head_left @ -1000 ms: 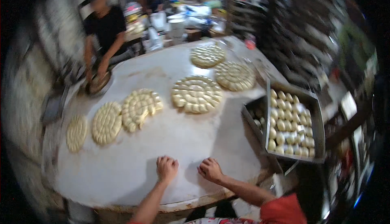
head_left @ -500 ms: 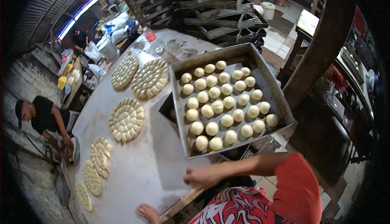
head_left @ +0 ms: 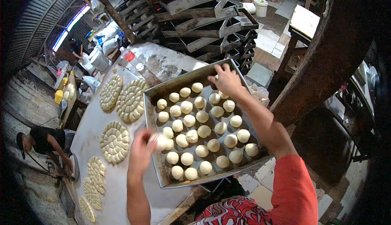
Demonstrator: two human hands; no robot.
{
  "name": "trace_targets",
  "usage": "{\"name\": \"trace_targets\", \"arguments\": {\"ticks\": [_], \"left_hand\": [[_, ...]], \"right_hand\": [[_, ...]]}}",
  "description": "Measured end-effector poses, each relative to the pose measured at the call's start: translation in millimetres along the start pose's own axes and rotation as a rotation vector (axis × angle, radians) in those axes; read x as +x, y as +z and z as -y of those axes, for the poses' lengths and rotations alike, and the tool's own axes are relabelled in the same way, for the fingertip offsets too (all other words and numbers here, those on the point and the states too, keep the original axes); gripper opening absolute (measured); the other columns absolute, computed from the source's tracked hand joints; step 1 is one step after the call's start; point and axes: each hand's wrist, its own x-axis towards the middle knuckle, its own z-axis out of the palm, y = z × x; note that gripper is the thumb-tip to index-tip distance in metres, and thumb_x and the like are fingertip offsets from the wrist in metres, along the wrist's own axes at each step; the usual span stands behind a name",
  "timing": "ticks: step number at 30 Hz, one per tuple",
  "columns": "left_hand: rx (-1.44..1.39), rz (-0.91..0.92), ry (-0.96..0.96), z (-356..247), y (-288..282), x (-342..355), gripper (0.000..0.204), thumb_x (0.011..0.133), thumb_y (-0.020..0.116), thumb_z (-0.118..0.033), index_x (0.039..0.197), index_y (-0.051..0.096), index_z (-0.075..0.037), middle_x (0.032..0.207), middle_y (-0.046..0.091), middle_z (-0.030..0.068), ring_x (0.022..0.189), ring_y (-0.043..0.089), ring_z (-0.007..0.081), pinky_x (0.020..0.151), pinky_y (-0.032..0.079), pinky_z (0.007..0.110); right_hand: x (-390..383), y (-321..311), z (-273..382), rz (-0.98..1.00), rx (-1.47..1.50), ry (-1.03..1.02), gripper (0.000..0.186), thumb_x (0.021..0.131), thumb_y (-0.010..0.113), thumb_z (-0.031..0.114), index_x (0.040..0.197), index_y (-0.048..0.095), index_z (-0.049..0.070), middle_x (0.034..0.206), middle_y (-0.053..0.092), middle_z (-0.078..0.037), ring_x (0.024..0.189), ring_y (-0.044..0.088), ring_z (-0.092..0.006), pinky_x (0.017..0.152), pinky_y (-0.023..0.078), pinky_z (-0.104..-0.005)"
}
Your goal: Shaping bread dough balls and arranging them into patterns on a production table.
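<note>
**Both hands are now reaching to the dough tray**

The pale table is lying under and beyond the left hand, and six segmented dough rounds are resting on it, to that hand's left. The metal tray is standing between the hands. Half a second before, both hands were staying outside it, at the table's near side; now the left is hovering at its left wall, and the right hand is entering its far right corner with fingers spreading downward. Many dough balls are sitting in the tray, below the right hand and to the right of the left one.

The right forearm is covering part of the tray's right wall. The left fingers are blurring against a pale ball, so I cannot tell if they are holding it. The right fingers are partly hiding another ball; their grip I also cannot tell.
</note>
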Motion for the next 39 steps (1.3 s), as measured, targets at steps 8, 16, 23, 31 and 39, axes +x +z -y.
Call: {"name": "trace_targets", "arguments": {"ticks": [8, 16, 23, 31, 39], "left_hand": [[0.897, 0.247, 0.294, 32, 165, 227, 0.044, 0.077, 0.065, -0.036, 0.106, 0.054, -0.005, 0.095, 0.063, 0.0221, 0.093, 0.059, 0.0361, 0.082, 0.044, 0.045], [0.465, -0.334, 0.670, 17, 58, 170, 0.017, 0.085, 0.056, -0.017, 0.096, 0.057, -0.005, 0.088, 0.061, 0.0133, 0.090, 0.056, 0.0300, 0.079, 0.043, 0.041], [0.892, -0.860, 0.079, 273, -165, -149, 0.033, 0.075, 0.067, -0.017, 0.102, 0.055, -0.003, 0.106, 0.056, 0.0136, 0.104, 0.049, 0.0338, 0.089, 0.037, 0.043], [0.991, -1.085, -0.785, 389, -334, -425, 0.051, 0.087, 0.052, -0.037, 0.126, 0.044, -0.006, 0.133, 0.040, 0.0098, 0.125, 0.033, 0.0271, 0.104, 0.025, 0.044], [1.074, -1.100, -0.598, 405, -375, -378, 0.046, 0.084, 0.054, -0.034, 0.121, 0.047, -0.007, 0.123, 0.046, 0.0105, 0.112, 0.042, 0.0319, 0.097, 0.030, 0.048]], "right_hand": [[-202, -134, -2, -0.183, 0.337, -0.214, 0.058, 0.076, 0.069, 0.017, 0.128, 0.044, 0.009, 0.125, 0.045, -0.019, 0.108, 0.052, -0.0364, 0.087, 0.047, -0.0425], [-283, -84, 37, 0.168, 0.836, -0.320, 0.047, 0.078, 0.067, 0.014, 0.120, 0.050, 0.002, 0.116, 0.053, -0.017, 0.096, 0.057, -0.0279, 0.081, 0.048, -0.0345], [-363, 126, 196, 1.059, 0.559, -0.570, 0.024, 0.085, 0.058, 0.022, 0.099, 0.057, 0.003, 0.094, 0.057, -0.015, 0.087, 0.055, -0.0335, 0.075, 0.045, -0.0424], [-474, 353, 415, 0.461, 0.180, -0.917, 0.026, 0.084, 0.058, 0.032, 0.094, 0.060, 0.008, 0.106, 0.053, -0.015, 0.097, 0.046, -0.0344, 0.084, 0.038, -0.0457], [-420, 478, 669, 0.139, 0.043, -0.080, 0.054, 0.085, 0.048, 0.051, 0.096, 0.064, 0.000, 0.089, 0.061, -0.019, 0.097, 0.054, -0.0284, 0.086, 0.041, -0.0385]]}}
